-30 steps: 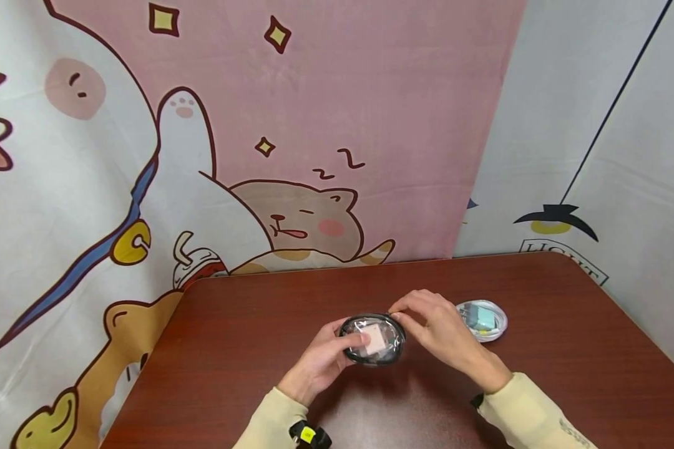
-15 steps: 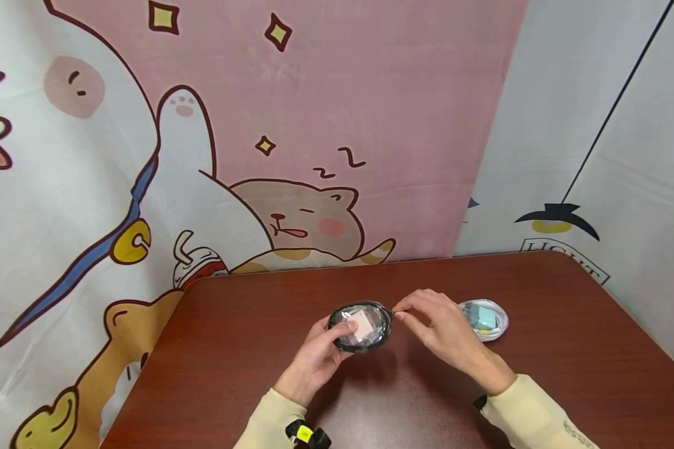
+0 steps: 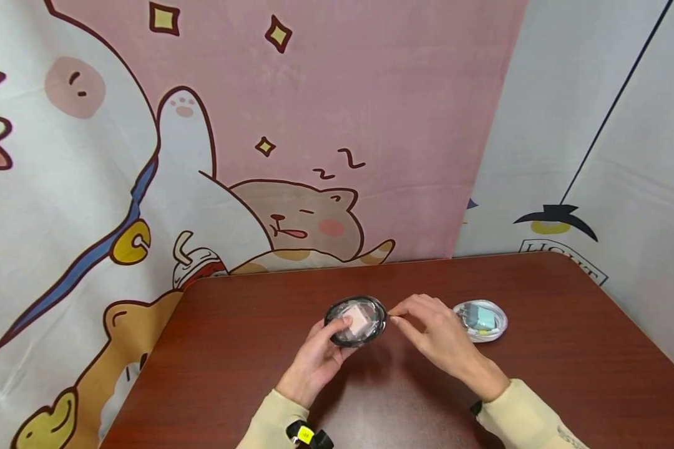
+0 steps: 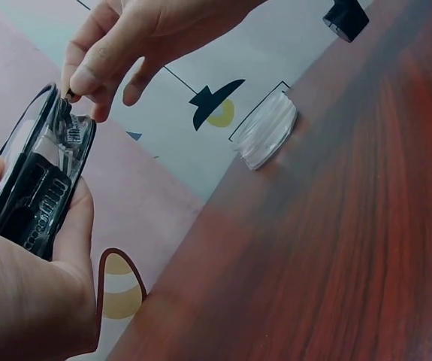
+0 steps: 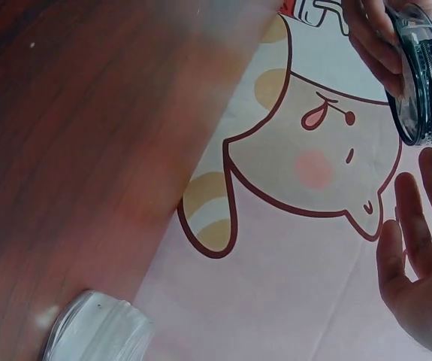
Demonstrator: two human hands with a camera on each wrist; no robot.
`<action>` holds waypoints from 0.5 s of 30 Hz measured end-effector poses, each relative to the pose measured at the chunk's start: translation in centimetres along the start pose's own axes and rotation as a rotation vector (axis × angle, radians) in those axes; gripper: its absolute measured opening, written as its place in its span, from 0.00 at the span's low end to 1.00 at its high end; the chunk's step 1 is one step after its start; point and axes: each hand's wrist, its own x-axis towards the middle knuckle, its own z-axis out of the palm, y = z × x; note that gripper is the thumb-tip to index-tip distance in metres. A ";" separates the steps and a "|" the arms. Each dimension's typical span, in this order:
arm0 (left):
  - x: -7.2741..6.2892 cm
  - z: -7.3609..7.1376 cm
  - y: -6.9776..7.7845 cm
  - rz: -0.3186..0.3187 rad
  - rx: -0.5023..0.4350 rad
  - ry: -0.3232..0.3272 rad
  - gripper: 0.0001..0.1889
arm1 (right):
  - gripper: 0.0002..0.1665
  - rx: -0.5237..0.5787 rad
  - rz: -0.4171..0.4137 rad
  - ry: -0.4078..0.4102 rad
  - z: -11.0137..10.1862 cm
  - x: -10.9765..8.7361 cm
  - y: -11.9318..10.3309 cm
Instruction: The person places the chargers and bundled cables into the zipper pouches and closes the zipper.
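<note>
A small oval clear pouch with black trim (image 3: 377, 333) is held above the table by my left hand (image 3: 313, 363), thumb on its clear face. Through that face a pale pink square block (image 3: 359, 318) shows, probably a charger plug. In the left wrist view a black zip (image 4: 56, 177) runs along the pouch's side. My right hand (image 3: 442, 337) pinches a small piece at the zip's end, likely its pull, between thumb and forefinger. Its other fingers (image 5: 415, 226) are spread loosely in the right wrist view. How far the zip is undone is hard to tell.
To the right of my right hand, a second oval clear pouch with white trim (image 3: 502, 324) lies on the dark red-brown table (image 3: 247, 349). Inside it is a light blue block (image 3: 484, 318). A printed cloth (image 3: 415, 125) hangs behind the table's far edge.
My left hand has carried the black-trimmed pouch leftward and slightly up, and the pouch has tilted. My right hand has stayed nearly in place, its fingertips shifting slightly.
</note>
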 end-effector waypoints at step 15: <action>-0.2 0.6 -0.5 0.010 0.049 -0.063 0.20 | 0.12 0.001 0.017 0.021 0.2 0.1 -0.4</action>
